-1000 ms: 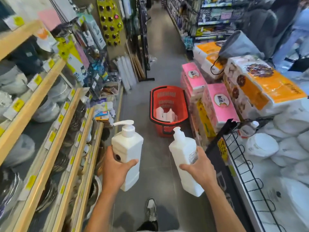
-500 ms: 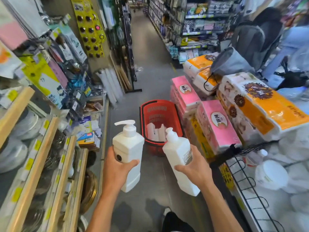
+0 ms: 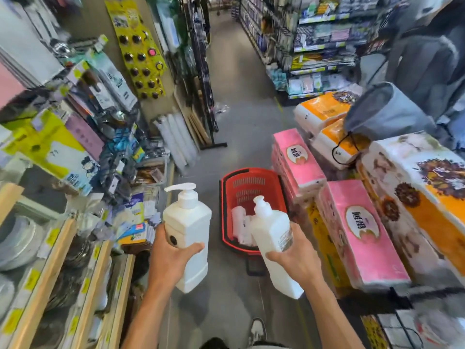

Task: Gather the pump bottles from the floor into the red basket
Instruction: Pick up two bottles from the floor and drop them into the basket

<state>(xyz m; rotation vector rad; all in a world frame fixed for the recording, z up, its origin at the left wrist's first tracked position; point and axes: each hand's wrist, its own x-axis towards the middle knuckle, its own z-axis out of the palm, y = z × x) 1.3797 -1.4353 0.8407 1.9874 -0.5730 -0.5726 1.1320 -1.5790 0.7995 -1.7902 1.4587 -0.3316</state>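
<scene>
My left hand [image 3: 171, 260] grips a square white pump bottle [image 3: 190, 230], held upright with its spout pointing left. My right hand [image 3: 294, 260] grips a second white pump bottle [image 3: 273, 235], tilted with its pump head leaning over the red basket [image 3: 251, 185]. The basket stands on the grey floor just ahead, between the two bottles. More white bottles [image 3: 240, 222] lie inside it, partly hidden by the bottle in my right hand.
Wooden shelves [image 3: 63, 285] of dishes line the left side. Stacked pink tissue packs [image 3: 359, 230] and orange packs [image 3: 324, 114] crowd the right, close to the basket. A grey bag [image 3: 385, 112] sits on the packs. The aisle floor [image 3: 239, 102] runs ahead. My shoe [image 3: 258, 329] shows below.
I have stepped nearer to the basket, which now sits lower and larger in view. Both hands still hold their bottles, the right one now overlapping the basket's near side.
</scene>
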